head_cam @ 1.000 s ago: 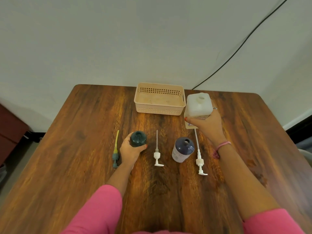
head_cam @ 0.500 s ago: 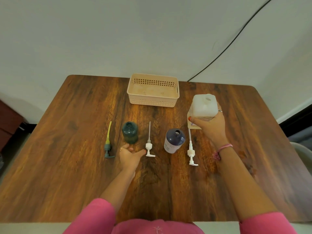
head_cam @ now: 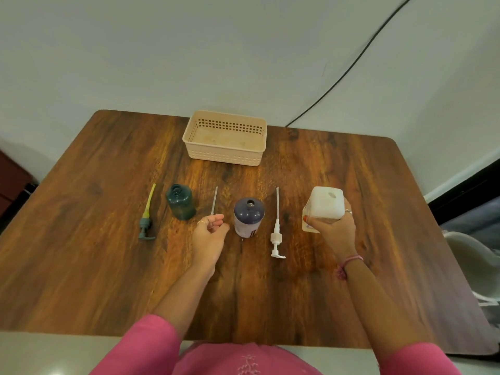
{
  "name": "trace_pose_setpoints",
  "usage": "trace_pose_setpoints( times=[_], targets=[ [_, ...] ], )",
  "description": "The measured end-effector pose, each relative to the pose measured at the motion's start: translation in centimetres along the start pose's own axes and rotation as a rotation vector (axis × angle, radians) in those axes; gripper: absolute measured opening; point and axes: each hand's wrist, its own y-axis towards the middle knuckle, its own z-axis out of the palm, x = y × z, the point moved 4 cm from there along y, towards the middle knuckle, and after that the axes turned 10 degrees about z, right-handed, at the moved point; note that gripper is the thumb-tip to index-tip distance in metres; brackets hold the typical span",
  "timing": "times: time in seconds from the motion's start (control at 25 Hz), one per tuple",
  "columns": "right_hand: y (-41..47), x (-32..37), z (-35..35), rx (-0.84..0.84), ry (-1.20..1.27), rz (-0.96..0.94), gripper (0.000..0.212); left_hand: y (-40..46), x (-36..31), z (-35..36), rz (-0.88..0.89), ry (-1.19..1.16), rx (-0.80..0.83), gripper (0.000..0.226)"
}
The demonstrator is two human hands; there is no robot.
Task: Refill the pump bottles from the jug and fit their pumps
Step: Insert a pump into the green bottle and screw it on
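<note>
Right hand (head_cam: 334,230) grips white jug (head_cam: 324,208) near tabletop (head_cam: 81,266) right edge; contents unclear. Left hand (head_cam: 209,234) curled over a white pump (head_cam: 214,201), head hidden. Green bottle (head_cam: 180,202), purple bottle (head_cam: 248,216) uncapped. Basket (head_cam: 224,155) at far edge.

The left hand (head_cam: 209,235) covers the head of the middle pump (head_cam: 214,201), so only its thin tube shows. The right hand (head_cam: 334,230) hides the lower part of the jug (head_cam: 324,205), and its label is too blurred to read. The purple bottle (head_cam: 248,216) has small print nobody could read.
</note>
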Motion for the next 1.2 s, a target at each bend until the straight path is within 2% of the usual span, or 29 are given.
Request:
trace_pose_setpoints(
  times=[0.44,0.68,0.84,1.04,1.2],
  targets=[
    [0.4,-4.3,-0.7,0.084,0.022,0.066,0.089,-0.8,-0.7,2.1,0.023,0.000,-0.085,0.022],
    [0.3,-4.7,-1.2,0.187,0.001,0.030,0.099,-0.5,0.2,1.3,0.009,-0.036,-0.130,0.018],
    [-1.2,-3.4,-2.8,0.057,-0.059,-0.040,0.112,0.1,0.4,-1.2,0.026,-0.042,-0.166,0.017],
    [-3.9,3.4,-1.4,-0.132,-0.190,-0.318,0.090,2.7,1.4,-7.0,0.085,0.061,-0.219,0.021],
    [-5.5,7.0,4.2,-0.068,-0.200,-0.416,0.069,6.2,3.5,-12.0,0.125,0.331,-0.264,0.032]
  ],
)
